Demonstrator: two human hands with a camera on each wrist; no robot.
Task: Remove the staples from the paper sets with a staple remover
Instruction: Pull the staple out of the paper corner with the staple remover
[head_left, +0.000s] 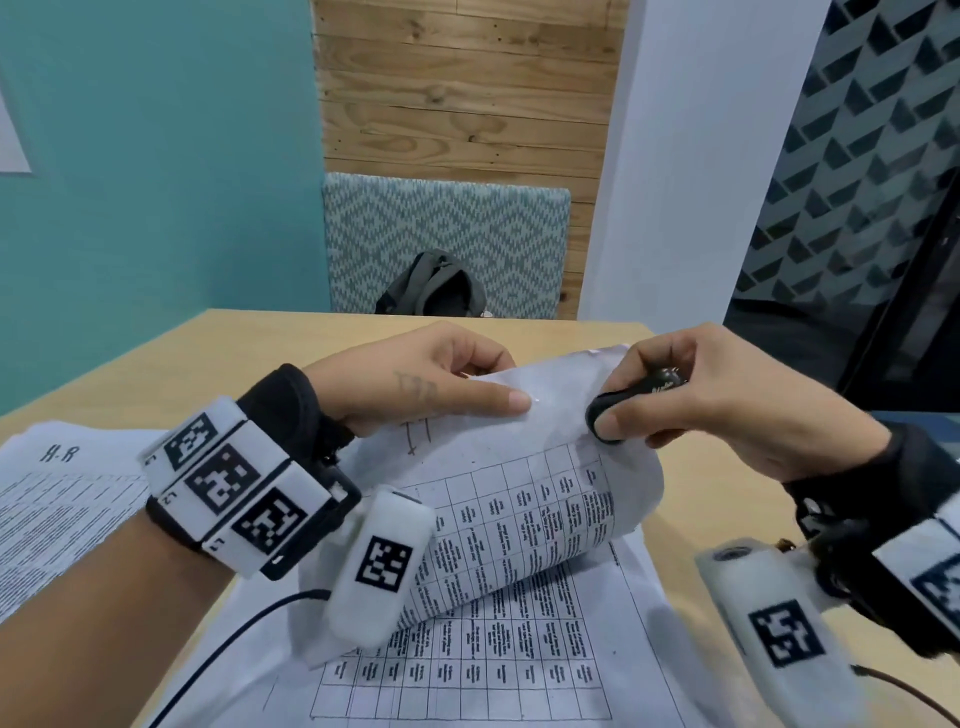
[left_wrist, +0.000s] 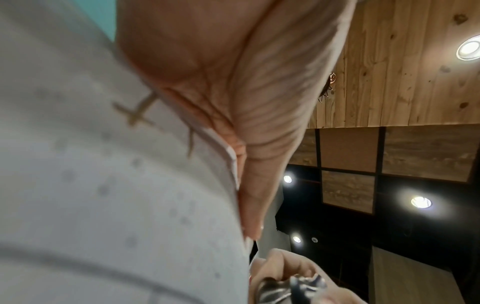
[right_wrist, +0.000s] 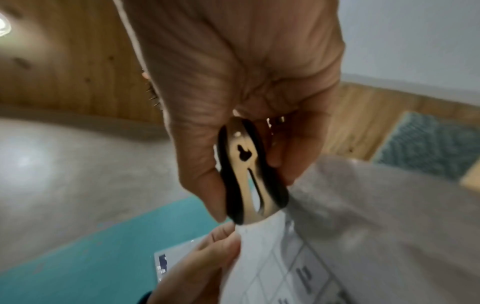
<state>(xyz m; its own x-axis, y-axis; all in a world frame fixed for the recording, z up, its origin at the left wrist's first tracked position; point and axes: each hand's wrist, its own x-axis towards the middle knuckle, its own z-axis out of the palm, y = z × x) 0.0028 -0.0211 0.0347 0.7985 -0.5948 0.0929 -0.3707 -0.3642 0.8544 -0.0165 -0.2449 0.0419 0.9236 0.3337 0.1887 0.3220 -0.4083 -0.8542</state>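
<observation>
A printed paper set (head_left: 509, 488) with a table grid is curled up off the wooden table (head_left: 156, 364). My left hand (head_left: 441, 384) pinches its upper edge, thumb flat on the front of the sheet and fingers behind; the left wrist view shows the thumb (left_wrist: 259, 123) lying along the paper (left_wrist: 103, 185). My right hand (head_left: 701, 395) grips a black staple remover (head_left: 628, 402) at the sheet's upper right corner. In the right wrist view the staple remover (right_wrist: 249, 174) shows its metal inner plate between black handles, tip at the paper (right_wrist: 337, 236) edge. No staple is visible.
Another printed sheet (head_left: 67, 499) lies at the table's left, and a flat grid page (head_left: 467, 675) lies under the curled set. A black cable (head_left: 234, 634) runs from my left wrist. A dark bag (head_left: 434, 286) sits on the patterned bench behind the table.
</observation>
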